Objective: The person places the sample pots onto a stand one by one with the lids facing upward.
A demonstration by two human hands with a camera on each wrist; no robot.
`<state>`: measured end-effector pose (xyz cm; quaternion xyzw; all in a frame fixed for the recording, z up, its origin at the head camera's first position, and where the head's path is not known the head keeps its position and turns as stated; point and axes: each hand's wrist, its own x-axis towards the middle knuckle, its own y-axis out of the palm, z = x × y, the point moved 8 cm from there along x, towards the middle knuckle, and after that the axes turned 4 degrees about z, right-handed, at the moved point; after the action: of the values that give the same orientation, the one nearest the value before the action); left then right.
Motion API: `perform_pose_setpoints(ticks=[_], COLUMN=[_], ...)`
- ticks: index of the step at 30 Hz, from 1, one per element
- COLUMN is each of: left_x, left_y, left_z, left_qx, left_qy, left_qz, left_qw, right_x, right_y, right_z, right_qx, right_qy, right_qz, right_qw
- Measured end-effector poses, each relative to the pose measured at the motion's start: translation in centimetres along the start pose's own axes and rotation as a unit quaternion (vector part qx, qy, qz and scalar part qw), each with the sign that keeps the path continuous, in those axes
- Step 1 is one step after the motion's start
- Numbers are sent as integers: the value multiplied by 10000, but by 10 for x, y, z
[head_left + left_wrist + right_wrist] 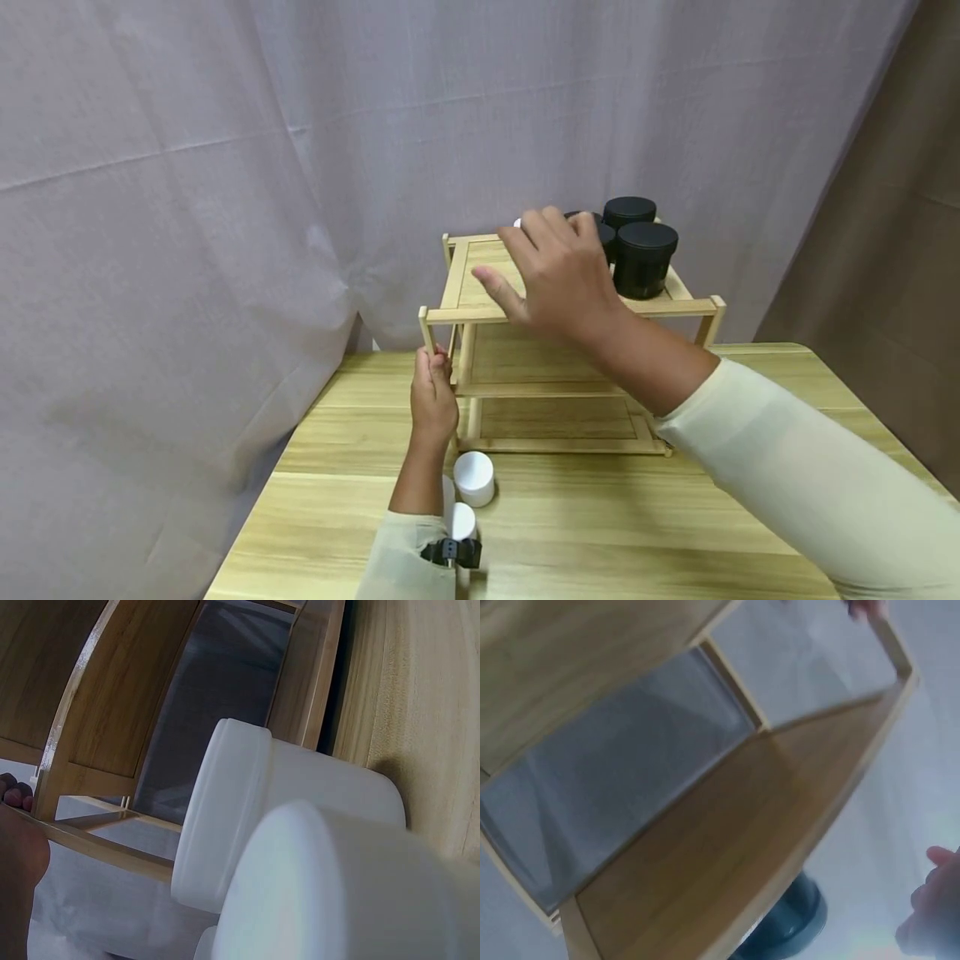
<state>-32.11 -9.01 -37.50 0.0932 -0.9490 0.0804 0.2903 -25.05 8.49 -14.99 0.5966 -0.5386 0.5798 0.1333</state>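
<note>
A three-tier wooden rack (532,389) stands on the table. My left hand (432,400) grips its front left post, just under the top shelf; in the left wrist view the curled fingers (19,799) show at the frame. Over the front of the top shelf is my right hand (562,271), thumb and fingers spread, with nothing seen between them. Several black lidded jars (645,260) stand at the shelf's right side, partly behind this hand. Just past its fingers a sliver of a white thing (517,222) shows, the rest hidden.
Several white jars (474,479) stand on the table (600,525) beside my left forearm, one partly behind it. They look large and close in the left wrist view, a white lidded jar (225,817) among them. A grey curtain (375,125) hangs behind the rack.
</note>
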Motion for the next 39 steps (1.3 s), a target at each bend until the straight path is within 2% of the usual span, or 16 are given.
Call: perform_pose_setpoints(ticks=[4,9,17,24,31,39], left_x=[0,2,2,2,4,3], left_y=[-1,-3,-3,-3,-1,-3], left_z=[0,-1,0,0,1,2], left_qx=[11,31,-21,-59,-39,-65], left_qy=[-4,-44,-70,-42,23,67], left_qz=[14,29,22,48,115,47], left_qw=[10000,10000,10000,10000,9999,9999], right_x=[-17,-34,-63,-91,-106,-125], right_y=[-1,-1,18,42,56,70], right_z=[26,46,60,70,74,83], right_qx=[189,571,1284,1653,1893,2275], right_qy=[-717,-1048,-811,-524,-318,-3], right_qz=[-140,-86,587,1403,1540,1744], right_qw=[9971,9928,9867,9748,9692,9580])
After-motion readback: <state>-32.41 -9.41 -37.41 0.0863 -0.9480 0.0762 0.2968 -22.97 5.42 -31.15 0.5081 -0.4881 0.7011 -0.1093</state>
